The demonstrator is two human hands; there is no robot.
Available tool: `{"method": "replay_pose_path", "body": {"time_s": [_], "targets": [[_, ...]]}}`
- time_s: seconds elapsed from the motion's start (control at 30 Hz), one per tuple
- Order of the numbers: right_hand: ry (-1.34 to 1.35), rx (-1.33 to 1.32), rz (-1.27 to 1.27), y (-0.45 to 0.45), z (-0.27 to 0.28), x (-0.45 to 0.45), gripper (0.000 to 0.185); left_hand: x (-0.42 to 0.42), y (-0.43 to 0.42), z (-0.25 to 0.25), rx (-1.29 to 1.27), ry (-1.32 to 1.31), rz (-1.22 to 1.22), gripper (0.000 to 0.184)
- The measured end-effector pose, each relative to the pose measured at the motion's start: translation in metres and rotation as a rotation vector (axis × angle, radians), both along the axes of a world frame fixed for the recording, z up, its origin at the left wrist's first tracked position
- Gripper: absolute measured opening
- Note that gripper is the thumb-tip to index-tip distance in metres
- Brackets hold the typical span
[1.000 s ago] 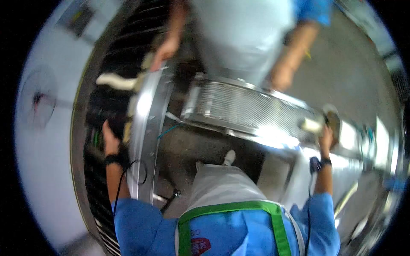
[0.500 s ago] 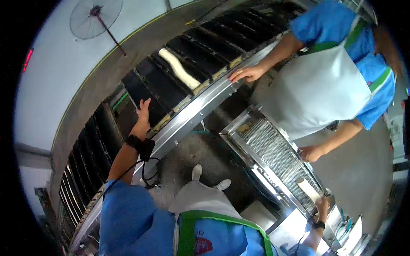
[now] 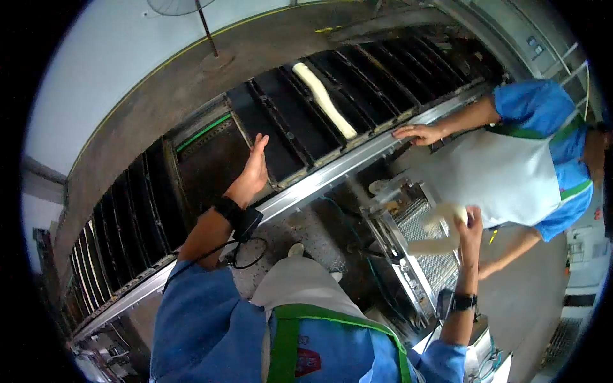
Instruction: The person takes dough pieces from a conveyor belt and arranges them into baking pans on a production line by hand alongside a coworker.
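My right hand (image 3: 471, 230) grips a pale, soft-looking dough roll (image 3: 454, 212) and holds it above a metal mesh belt (image 3: 418, 220). Motion blurs the roll, which seems to bend downward. My left hand (image 3: 253, 169) is stretched out with straight fingers at the edge of a black tray (image 3: 274, 150) on the conveyor, and nothing is in it. Another long cream dough roll (image 3: 324, 102) lies lengthwise in a tray farther along.
A co-worker in an apron (image 3: 504, 179) stands at the right, one hand (image 3: 418, 133) on the conveyor's metal rail (image 3: 319, 182). A gap with a green strip (image 3: 203, 133) opens between the trays. A fan stand (image 3: 207, 32) is beyond the conveyor.
My right hand has lifted the dough roll from the mesh belt's near end and moved it up and forward. The conveyor, with its roll, appears farther right as the view has turned.
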State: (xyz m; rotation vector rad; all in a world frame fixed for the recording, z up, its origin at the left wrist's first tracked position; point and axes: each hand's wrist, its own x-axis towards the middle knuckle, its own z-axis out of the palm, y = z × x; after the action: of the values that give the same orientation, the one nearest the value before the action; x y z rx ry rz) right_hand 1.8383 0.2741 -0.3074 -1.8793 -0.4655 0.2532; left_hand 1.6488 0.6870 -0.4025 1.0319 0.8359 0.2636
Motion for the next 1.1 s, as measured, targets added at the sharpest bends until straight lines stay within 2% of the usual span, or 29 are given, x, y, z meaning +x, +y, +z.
{"method": "replay_pose_path", "body": {"time_s": [0.07, 0.17, 0.2, 0.27, 0.33, 0.37, 0.4, 0.43, 0.47, 0.5, 0.6, 0.63, 0.67, 0.77, 0.87, 0.93, 0.97, 1.0, 1.07, 1.1], "targets": [[0.099, 0.144, 0.038, 0.081, 0.027, -0.002, 0.025, -0.004, 0.014, -0.018, -0.133, -0.107, -0.009, 0.079], [0.111, 0.316, 0.173, 0.187, 0.047, -0.005, 0.027, -0.007, 0.018, -0.016, -0.107, -0.179, -0.057, 0.076], [0.188, 0.297, 0.218, 0.22, 0.056, -0.011, 0.027, -0.007, 0.019, -0.015, -0.084, -0.194, -0.063, 0.075], [0.256, 0.365, 0.32, 0.282, 0.04, -0.012, 0.029, -0.008, 0.014, 0.003, -0.112, -0.183, -0.021, 0.071], [0.201, 0.272, 0.373, 0.337, 0.019, -0.028, 0.029, -0.006, 0.012, 0.009, -0.058, -0.178, -0.001, 0.059], [0.358, 0.32, 0.542, 0.357, -0.008, -0.025, 0.03, -0.006, 0.015, 0.0, -0.093, -0.214, 0.014, 0.058], [0.586, 0.237, 0.659, 0.373, -0.024, -0.026, 0.038, -0.005, 0.019, -0.015, -0.095, -0.211, 0.015, 0.058], [0.491, -0.024, 0.599, 0.384, -0.035, -0.033, 0.043, -0.005, 0.025, -0.033, -0.115, -0.295, -0.04, 0.062], [0.078, -0.206, 0.567, 0.397, -0.086, -0.023, 0.036, -0.004, 0.03, -0.043, -0.136, -0.378, -0.098, 0.066], [0.015, -0.22, 0.608, 0.399, -0.104, -0.023, 0.035, -0.003, 0.025, -0.028, -0.171, -0.314, -0.007, 0.065], [-0.139, -0.283, 0.758, 0.392, -0.114, -0.042, 0.029, -0.001, 0.024, -0.007, -0.101, -0.207, 0.033, 0.058], [-0.331, -0.384, 0.758, 0.389, -0.103, -0.056, 0.025, -0.001, 0.026, -0.016, -0.079, -0.264, 0.002, 0.057], [-0.367, -0.492, 0.86, 0.389, -0.111, -0.061, 0.026, -0.002, 0.026, -0.023, -0.087, -0.265, -0.005, 0.057], [-0.352, -0.538, 0.757, 0.391, -0.145, -0.075, 0.034, -0.002, 0.033, -0.027, -0.142, -0.277, -0.015, 0.058], [-0.404, -0.548, 0.612, 0.391, -0.15, -0.093, 0.037, -0.001, 0.037, -0.026, -0.149, -0.265, -0.057, 0.068], [-0.509, -0.667, 0.495, 0.393, -0.144, -0.102, 0.046, 0.001, 0.04, -0.021, -0.16, -0.264, -0.058, 0.071], [-0.563, -0.677, 0.479, 0.393, -0.144, -0.101, 0.045, 0.004, 0.039, -0.018, -0.175, -0.26, -0.041, 0.073], [-0.524, -0.721, 0.577, 0.395, -0.155, -0.095, 0.038, 0.007, 0.044, -0.036, -0.136, -0.301, -0.048, 0.076], [-0.209, -0.553, 0.775, 0.395, -0.163, -0.086, 0.032, 0.009, 0.049, -0.047, -0.206, -0.321, -0.065, 0.077], [-0.347, -0.62, 0.676, 0.39, -0.143, -0.093, 0.031, 0.009, 0.049, -0.039, -0.236, -0.287, -0.04, 0.078]]}}
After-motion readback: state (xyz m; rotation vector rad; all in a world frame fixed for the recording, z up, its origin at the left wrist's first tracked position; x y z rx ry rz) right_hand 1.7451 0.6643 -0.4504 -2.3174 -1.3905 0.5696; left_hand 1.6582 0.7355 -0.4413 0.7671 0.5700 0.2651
